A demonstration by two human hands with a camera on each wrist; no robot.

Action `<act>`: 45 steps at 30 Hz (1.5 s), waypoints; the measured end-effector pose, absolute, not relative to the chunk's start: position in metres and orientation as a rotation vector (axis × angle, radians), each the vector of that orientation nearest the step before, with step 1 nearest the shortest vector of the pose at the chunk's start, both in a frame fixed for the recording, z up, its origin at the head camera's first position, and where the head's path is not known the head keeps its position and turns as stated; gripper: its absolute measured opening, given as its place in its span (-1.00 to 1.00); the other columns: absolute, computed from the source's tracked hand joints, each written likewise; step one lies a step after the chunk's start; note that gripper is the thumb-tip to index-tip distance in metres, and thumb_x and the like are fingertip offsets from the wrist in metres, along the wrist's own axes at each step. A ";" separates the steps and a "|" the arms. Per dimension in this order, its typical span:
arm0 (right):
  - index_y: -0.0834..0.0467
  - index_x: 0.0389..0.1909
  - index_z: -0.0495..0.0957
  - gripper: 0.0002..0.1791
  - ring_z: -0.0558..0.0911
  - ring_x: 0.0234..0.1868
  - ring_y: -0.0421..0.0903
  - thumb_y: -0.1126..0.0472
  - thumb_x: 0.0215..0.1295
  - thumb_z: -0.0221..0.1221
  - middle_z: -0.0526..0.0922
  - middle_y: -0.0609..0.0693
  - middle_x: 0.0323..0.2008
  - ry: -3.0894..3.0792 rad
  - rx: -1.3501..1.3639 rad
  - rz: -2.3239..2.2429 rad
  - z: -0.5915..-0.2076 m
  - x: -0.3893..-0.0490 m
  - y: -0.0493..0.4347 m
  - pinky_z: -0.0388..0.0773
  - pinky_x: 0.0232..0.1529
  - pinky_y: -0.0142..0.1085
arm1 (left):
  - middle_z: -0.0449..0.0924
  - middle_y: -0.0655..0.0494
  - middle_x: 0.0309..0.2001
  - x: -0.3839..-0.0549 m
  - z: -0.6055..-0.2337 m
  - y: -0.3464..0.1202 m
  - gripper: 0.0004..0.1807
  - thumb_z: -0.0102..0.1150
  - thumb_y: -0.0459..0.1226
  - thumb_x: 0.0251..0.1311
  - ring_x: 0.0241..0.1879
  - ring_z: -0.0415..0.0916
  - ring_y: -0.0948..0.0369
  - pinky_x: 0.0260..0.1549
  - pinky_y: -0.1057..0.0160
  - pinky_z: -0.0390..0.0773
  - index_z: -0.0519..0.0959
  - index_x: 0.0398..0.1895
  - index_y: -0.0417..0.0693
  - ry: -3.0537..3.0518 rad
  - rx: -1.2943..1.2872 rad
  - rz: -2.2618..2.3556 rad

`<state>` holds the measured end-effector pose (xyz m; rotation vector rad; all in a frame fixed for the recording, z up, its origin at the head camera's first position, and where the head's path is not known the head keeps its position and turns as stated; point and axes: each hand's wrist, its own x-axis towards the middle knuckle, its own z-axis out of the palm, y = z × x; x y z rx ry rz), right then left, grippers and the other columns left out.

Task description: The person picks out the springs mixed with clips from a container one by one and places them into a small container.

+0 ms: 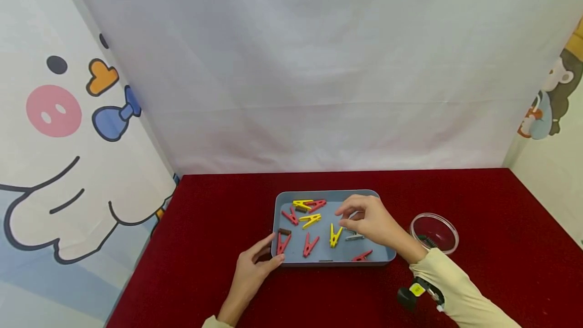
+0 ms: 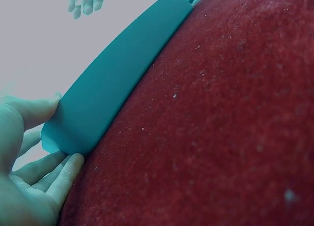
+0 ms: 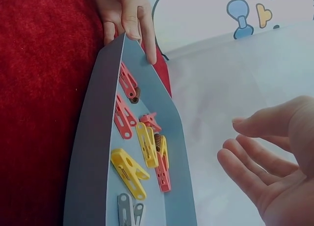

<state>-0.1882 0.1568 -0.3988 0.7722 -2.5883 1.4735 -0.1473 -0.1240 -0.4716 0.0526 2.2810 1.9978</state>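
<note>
My left hand (image 1: 248,272) holds the front left corner of a blue-grey tray (image 1: 282,204), thumb and fingers against its walls. Over the right part of the tray hovers my right hand (image 1: 371,220), its fingers loosely bent with nothing between them, as the right wrist view shows. Below it lie a grey clothespin (image 1: 355,236) and a yellow clothespin (image 3: 128,173). Several red clothespins (image 1: 310,245) and more yellow ones are spread about the tray. A brown coil spring (image 1: 285,231) lies by the left wall, and another spring (image 1: 300,210) sits among the clothespins farther back.
To the right of the tray stands a round clear dish (image 1: 434,215) with a dark coiled piece (image 1: 427,241) inside, close to my right forearm. Red cloth (image 1: 218,216) covers the table. A white curtain (image 1: 319,90) hangs behind its back edge.
</note>
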 end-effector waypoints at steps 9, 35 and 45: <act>0.14 -0.38 0.60 -0.83 0.56 -0.36 -0.08 0.41 -0.03 0.25 0.55 -0.02 -0.37 -2.617 0.785 1.461 -0.390 -0.185 0.143 0.54 -0.36 -0.31 | 0.41 -0.08 0.06 -0.147 -0.472 -0.123 -0.37 0.33 -0.26 -0.12 -0.04 0.40 0.02 -0.35 0.38 0.50 0.40 0.13 -0.07 2.299 0.065 2.002; 0.01 -0.39 0.61 -0.82 0.54 -0.39 -0.21 0.34 -0.01 0.26 0.57 -0.06 -0.36 -2.669 0.779 1.487 -0.413 -0.205 0.126 0.52 -0.33 -0.34 | 0.40 -0.10 0.06 -0.147 -0.472 -0.125 -0.34 0.34 -0.19 -0.14 -0.05 0.41 0.01 -0.33 0.37 0.50 0.39 0.14 -0.05 2.302 0.078 1.993; 0.10 -0.36 0.62 -0.84 0.55 -0.37 -0.18 0.36 0.00 0.24 0.59 -0.01 -0.34 -2.715 0.790 1.486 -0.421 -0.212 0.114 0.52 -0.32 -0.32 | 0.40 -0.09 0.07 -0.147 -0.473 -0.126 -0.37 0.32 -0.24 -0.11 -0.04 0.41 0.02 -0.33 0.37 0.50 0.39 0.14 -0.05 2.309 0.090 1.993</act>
